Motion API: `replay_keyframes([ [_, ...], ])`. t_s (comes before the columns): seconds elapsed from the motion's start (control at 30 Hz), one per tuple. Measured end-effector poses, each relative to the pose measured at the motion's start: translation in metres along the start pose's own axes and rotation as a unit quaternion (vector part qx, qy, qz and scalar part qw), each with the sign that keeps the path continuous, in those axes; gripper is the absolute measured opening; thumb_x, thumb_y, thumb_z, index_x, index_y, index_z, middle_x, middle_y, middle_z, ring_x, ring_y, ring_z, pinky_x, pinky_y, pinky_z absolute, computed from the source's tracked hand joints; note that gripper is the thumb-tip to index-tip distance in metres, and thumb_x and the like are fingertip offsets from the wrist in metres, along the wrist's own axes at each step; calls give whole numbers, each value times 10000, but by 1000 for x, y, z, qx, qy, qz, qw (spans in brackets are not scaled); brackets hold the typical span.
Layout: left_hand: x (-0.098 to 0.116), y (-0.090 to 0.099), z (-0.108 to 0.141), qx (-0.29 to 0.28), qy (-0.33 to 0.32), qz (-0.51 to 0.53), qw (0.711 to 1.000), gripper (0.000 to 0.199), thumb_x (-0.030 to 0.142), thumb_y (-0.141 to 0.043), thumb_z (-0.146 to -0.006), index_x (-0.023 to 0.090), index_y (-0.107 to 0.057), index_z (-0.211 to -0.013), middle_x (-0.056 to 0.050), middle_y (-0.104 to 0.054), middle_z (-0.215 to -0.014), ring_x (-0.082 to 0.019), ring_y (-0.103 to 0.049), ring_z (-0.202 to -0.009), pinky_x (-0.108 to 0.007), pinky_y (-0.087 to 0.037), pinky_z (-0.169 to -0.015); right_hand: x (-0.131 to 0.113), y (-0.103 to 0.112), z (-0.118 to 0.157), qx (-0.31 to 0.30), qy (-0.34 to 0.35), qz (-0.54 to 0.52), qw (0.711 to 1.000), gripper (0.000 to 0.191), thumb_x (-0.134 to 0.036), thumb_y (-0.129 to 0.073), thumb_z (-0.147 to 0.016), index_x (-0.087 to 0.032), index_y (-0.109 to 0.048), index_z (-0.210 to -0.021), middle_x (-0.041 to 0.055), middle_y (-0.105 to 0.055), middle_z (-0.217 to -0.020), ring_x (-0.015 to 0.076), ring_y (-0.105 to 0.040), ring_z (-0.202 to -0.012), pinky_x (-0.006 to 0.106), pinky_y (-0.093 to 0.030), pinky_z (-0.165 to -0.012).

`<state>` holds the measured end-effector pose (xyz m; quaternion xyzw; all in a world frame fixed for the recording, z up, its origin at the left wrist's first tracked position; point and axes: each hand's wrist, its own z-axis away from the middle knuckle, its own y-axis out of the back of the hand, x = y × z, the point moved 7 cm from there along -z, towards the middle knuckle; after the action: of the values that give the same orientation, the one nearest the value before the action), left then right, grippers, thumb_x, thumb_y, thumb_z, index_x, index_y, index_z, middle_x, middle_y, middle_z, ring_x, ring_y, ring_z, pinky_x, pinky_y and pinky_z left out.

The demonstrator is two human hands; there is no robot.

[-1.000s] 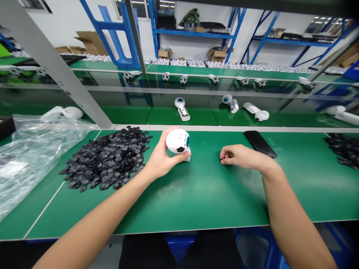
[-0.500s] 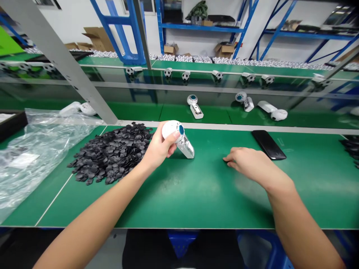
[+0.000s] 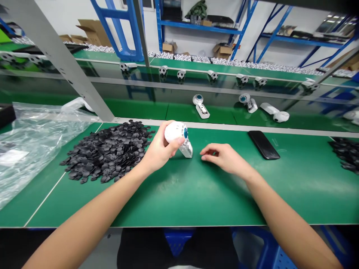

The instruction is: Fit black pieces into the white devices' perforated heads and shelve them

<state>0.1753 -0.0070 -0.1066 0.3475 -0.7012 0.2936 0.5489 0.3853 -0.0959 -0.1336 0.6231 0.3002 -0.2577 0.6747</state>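
The left hand point(image 3: 158, 151) has its fingers clamped on a white device point(image 3: 174, 130); the right hand point(image 3: 226, 157) curls nearby, fingertip closure unclear.

Black phone point(image 3: 264, 145): flat on the green worktop point(image 3: 196, 198), 3 o'clock from mid-view.
Clear plastic bag point(image 3: 42, 138): crumpled, 9 o'clock.
Grey metal post point(image 3: 64, 66): slanted, 10 o'clock.
Open cardboard box point(image 3: 97, 33): between 10 and 11 o'clock.
Blue stool point(image 3: 130, 56): 11 o'clock, beyond the worktop.
Blue shelf point(image 3: 193, 25): 12 o'clock, bearing a dark green bundle point(image 3: 198, 10).
Blue rack point(image 3: 303, 40): 2 o'clock.
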Motion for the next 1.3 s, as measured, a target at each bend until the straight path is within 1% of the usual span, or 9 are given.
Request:
replay_keyframes([
  [0.1, -1, 0, 0, -6, 5, 7, 1000, 554, 514, -792, -887, 254, -504, -1283, 31, -591, -797, -66, -476, -486, -190, -371, -413, 1, -8, -9, 53, 14, 80, 995, 121, -318, -700, -956, -217, -768, -952, 63, -737, -998, 215, -697, -883, 356, -545, -812],
  [0.23, -2, 3, 0, -18, 8, 14, 1000, 525, 493, -786, -902, 251, -518, -1283, 46, -574, -769, -50, -438, -467, -177, -342, -408, 2, -2, -6, 62, 42, 132, 988, 171, -325, -643, -1015, -226, -782, -1027, 85, -717, -1102, 233, -698, -969, 384, -540, -909],
  [0.37, -1, 3, 2, -37, 19, -19, 999, 519, 525, -760, -915, 193, -573, -1269, 44, -561, -641, -80, -465, -466, -200, -353, -428, 4, 8, 3, 43, 34, 157, 986, 260, -305, -515, -1076, -241, -764, -1116, 87, -735, -1128, 256, -705, -1026, 404, -539, -930],
  [0.57, 4, -4, 3, -44, 26, -9, 999, 560, 519, -807, -875, 174, -568, -1244, 33, -597, -680, -72, -465, -473, -197, -378, -429, 3, 1, 9, -11, 36, 182, 983, 247, -331, -618, -1026, -293, -739, -1238, 63, -724, -1166, 249, -701, -991, 381, -548, -877],
  [0.77, 7, -8, 5, -37, 32, -1, 999, 575, 514, -845, -832, 172, -576, -1208, 17, -608, -759, -74, -492, -495, -190, -418, -413, 3, -2, -3, 32, 43, 187, 981, 229, -373, -552, -1066, -262, -752, -1087, 74, -723, -1083, 256, -671, -1013, 389, -531, -879],
  [0.9, 11, -5, 7, -7, -3, -23, 1000, 583, 454, -870, -812, 202, -600, -1264, -40, -671, -987, -110, -611, -662, -199, -506, -529, 6, -2, -9, 77, 15, 6, 997, 320, -444, -544, -1071, -209, -759, -1045, 83, -755, -986, 234, -701, -909, 404, -565, -869],
  [1.03, 13, -3, 9, 8, -41, -139, 989, 673, 403, -867, -810, 276, -553, -1392, -76, -640, -1302, -167, -661, -929, -223, -537, -701, 2, -8, -4, 58, -28, -261, 963, 374, -512, -737, -954, -174, -789, -1105, 76, -788, -950, 218, -754, -871, 367, -626, -821],
  [1.17, 0, -10, 12, -24, 0, -240, 970, 711, 452, -836, -821, 310, -511, -1437, -34, -694, -1163, -144, -598, -753, -249, -493, -654, -13, -9, 4, 69, -25, -336, 939, 316, -439, -872, -851, -177, -810, -1016, 66, -802, -867, 205, -775, -810, 327, -642, -766],
  [1.3, -9, -23, 17, -52, 23, -288, 956, 689, 403, -804, -830, 331, -502, -1445, -3, -713, -1074, -160, -604, -755, -262, -484, -677, -23, -15, 6, 81, -17, -371, 925, 268, -419, -876, -853, -181, -755, -880, 44, -789, -788, 180, -767, -732, 286, -631, -699],
])
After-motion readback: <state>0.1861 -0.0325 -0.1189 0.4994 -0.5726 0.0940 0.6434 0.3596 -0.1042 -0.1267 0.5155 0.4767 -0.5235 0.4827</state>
